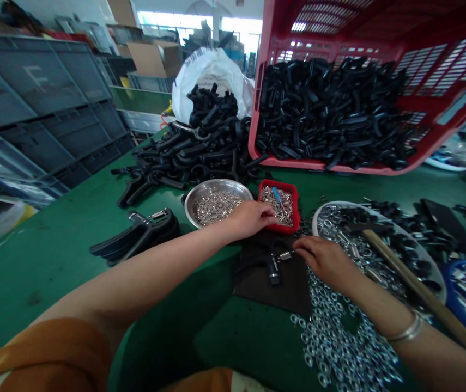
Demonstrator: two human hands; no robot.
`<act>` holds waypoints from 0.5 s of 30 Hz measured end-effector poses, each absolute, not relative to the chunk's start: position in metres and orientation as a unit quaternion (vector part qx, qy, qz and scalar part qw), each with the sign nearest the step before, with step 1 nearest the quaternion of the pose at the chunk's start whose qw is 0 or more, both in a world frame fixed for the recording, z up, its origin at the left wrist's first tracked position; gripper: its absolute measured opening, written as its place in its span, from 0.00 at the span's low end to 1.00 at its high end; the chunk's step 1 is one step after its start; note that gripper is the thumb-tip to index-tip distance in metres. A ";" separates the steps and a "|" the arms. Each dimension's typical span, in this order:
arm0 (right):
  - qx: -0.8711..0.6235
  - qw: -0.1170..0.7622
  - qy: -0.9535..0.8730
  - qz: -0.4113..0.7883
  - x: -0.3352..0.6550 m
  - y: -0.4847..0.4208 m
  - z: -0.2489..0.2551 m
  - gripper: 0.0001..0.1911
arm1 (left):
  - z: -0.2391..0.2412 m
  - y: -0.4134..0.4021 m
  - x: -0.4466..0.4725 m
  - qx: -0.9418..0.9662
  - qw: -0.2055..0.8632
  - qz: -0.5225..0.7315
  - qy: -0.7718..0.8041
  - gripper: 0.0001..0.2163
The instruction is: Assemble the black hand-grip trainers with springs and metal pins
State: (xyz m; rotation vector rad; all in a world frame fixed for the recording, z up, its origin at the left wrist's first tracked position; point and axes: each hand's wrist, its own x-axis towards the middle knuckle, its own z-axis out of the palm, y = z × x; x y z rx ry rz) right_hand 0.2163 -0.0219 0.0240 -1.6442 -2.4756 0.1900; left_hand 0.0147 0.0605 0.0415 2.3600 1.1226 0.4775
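Black clamp-like part, one, lying on dark mat, tabletop | Right hand: grip pinched on outer end of spring | Left hand: at red tray; cannot tell grip's state | Risk: slackened pinch could let spring jump among loose rings

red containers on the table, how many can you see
2: the large basket at the back right and the small box by the left hand. More could be hidden behind them.
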 end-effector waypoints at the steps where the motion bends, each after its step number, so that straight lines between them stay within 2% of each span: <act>1: -0.551 0.056 -0.831 0.049 0.213 -0.023 0.026 0.10 | 0.041 0.056 0.011 0.858 0.257 0.167 0.413 0.10; 5: -0.524 -0.080 -0.847 -0.034 0.194 -0.026 0.041 0.13 | 0.040 0.044 0.000 0.852 0.310 0.136 0.399 0.08; 8: -0.495 -0.117 -0.860 -0.050 0.187 -0.023 0.046 0.12 | 0.040 0.041 -0.001 0.846 0.348 0.116 0.388 0.08; 10: -0.508 -0.074 -0.858 -0.019 0.191 -0.020 0.041 0.10 | 0.040 0.039 0.001 0.842 0.351 0.100 0.398 0.09; 13: -0.550 0.066 -0.831 0.044 0.203 -0.018 0.026 0.06 | 0.037 0.036 0.007 0.852 0.312 0.105 0.407 0.10; 15: -0.558 0.145 -0.816 0.042 0.210 -0.021 0.014 0.06 | 0.034 0.034 0.011 0.860 0.281 0.119 0.410 0.11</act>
